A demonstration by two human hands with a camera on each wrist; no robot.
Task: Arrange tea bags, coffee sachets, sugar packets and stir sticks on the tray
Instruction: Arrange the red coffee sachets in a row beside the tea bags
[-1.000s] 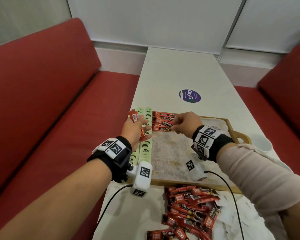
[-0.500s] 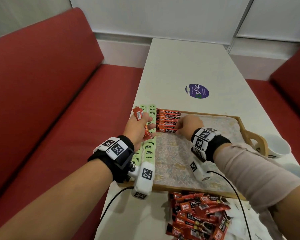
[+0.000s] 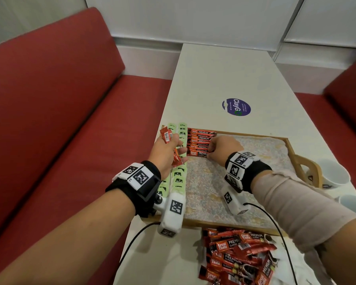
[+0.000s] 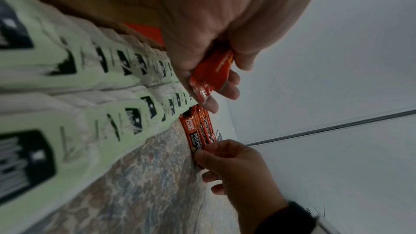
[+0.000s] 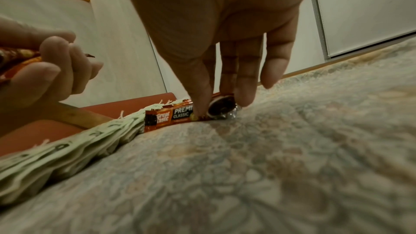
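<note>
Two hands are at the far-left corner of the tray (image 3: 292, 155), and the job there is the coffee row. A second ago my right hand (image 3: 222, 148) was carrying a sachet in just above the stack; now it is down on the tray cloth, thumb and fingertips (image 5: 200, 99) pinching the nearest coffee sachet (image 5: 173, 116) and seating it against the row of coffee sachets (image 3: 200, 140) at the tray's far edge. So one more is placed — the row has grown toward me by a packet.

My left hand (image 3: 169, 150) hovers over the tray's left edge, fingers curled round a few spare red sachets (image 3: 167, 135), one end sticking up and another hanging below the palm. It has hardly moved. Under it, two columns of green tea bags (image 3: 178, 175) run down the left edge, the coffee row butting against the inner one.

I judge the task far from done: a loose heap of sachets (image 3: 238, 256) waits on the table (image 3: 224, 75) off the tray's near edge, and most of the tray cloth is bare. Sugar packets or stir sticks — I cannot make out any.
</note>
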